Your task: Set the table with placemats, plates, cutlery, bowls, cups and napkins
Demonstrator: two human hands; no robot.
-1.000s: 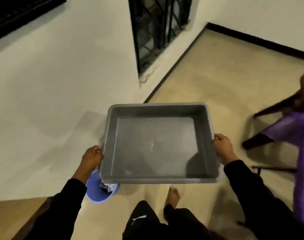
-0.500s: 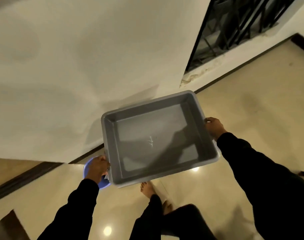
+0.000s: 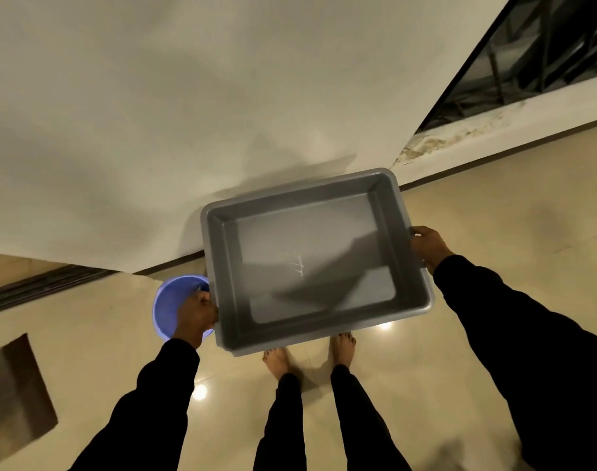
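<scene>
Gray tray (image 3: pixel 319 260) held off the floor by both hands: left hand (image 3: pixel 195 314) curled over its left rim, right hand (image 3: pixel 427 245) gripping the right rim. Inside shows only faint white scratch marks, no readable text. Blue bowl (image 3: pixel 170 302) just behind the left hand, under the knuckles; whether it's also held, can't tell. Bare feet (image 3: pixel 277 360) below the tray's near edge, wall (image 3: pixel 188 96) beyond the far edge.
</scene>
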